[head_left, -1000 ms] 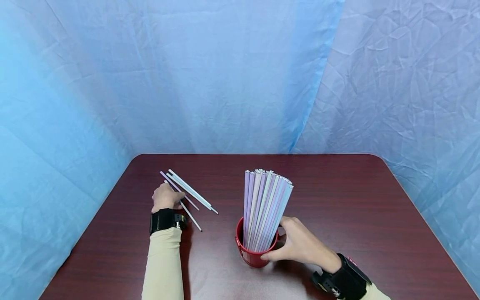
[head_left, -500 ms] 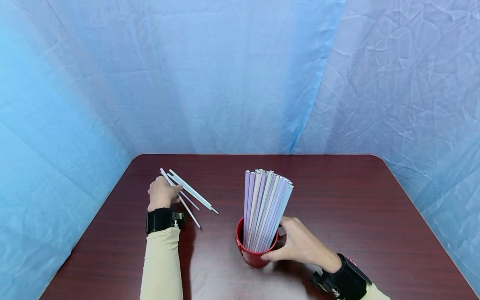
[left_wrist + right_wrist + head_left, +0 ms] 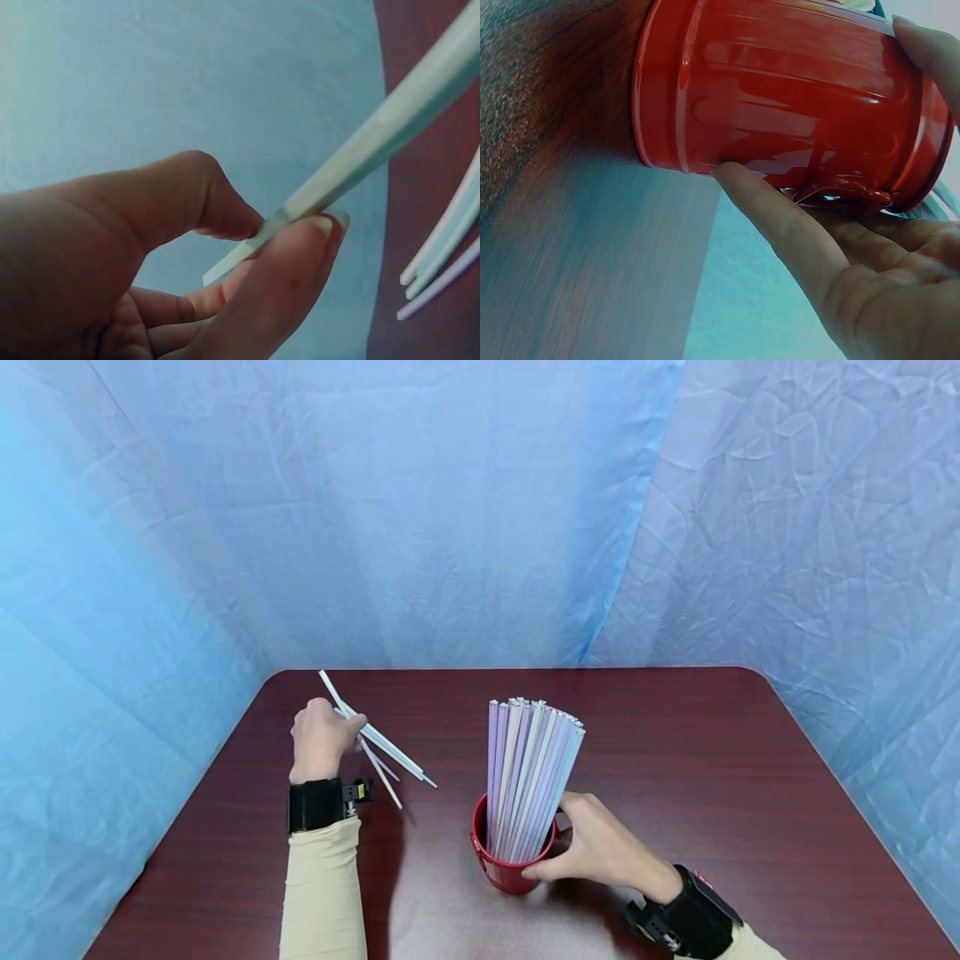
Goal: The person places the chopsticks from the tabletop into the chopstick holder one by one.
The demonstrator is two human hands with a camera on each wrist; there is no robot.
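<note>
My left hand (image 3: 341,728) pinches one pale straw (image 3: 375,766) between thumb and forefinger and holds it tilted above the table; the left wrist view shows the straw (image 3: 390,120) clamped at the fingertips (image 3: 300,232). A few more loose straws (image 3: 397,758) lie on the dark red table (image 3: 675,760) just right of that hand, also seen as straw ends (image 3: 442,259). My right hand (image 3: 573,843) grips a red metal cup (image 3: 506,870) from its right side, fingers (image 3: 780,217) curled round the cup wall (image 3: 780,97). A thick bundle of white, lilac and pale blue straws (image 3: 528,772) stands upright in the cup.
Crumpled blue cloth (image 3: 450,510) hangs behind and on both sides of the table. The table's left edge (image 3: 225,752) runs close to my left hand. Bare tabletop lies to the right of the cup and at the back.
My left hand has picked one straw off the table and raised it up and back, its far end now tilted upward. The right hand and the cup have stayed put.
</note>
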